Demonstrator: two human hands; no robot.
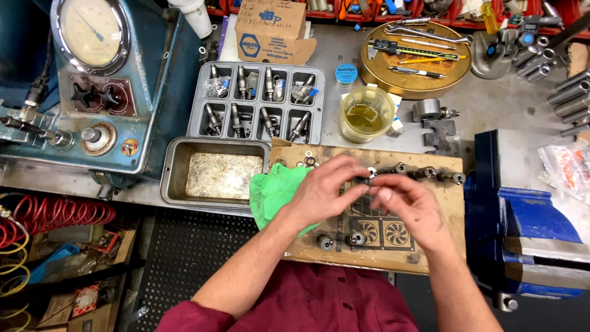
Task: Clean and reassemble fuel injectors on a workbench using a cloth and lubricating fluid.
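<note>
My left hand (322, 189) and my right hand (409, 206) meet over a flattened cardboard sheet (442, 197) on the bench. Together they pinch a small dark metal part (364, 181) between their fingertips. A row of short metal cylinders (424, 173) lies along the cardboard's far edge. Two round metal pieces (340, 240) sit near its front edge. A crumpled green rag (273, 190) lies under my left wrist. Small washers (309, 161) rest at the cardboard's far left corner.
A grey compartment tray (258, 101) holds several injector-like parts. In front of it stands a metal loaf pan (215, 175). A cup of yellowish fluid (365, 114), a round tray with calipers (415, 58), a blue vise (522, 227) and a blue gauge machine (92, 80) surround the work.
</note>
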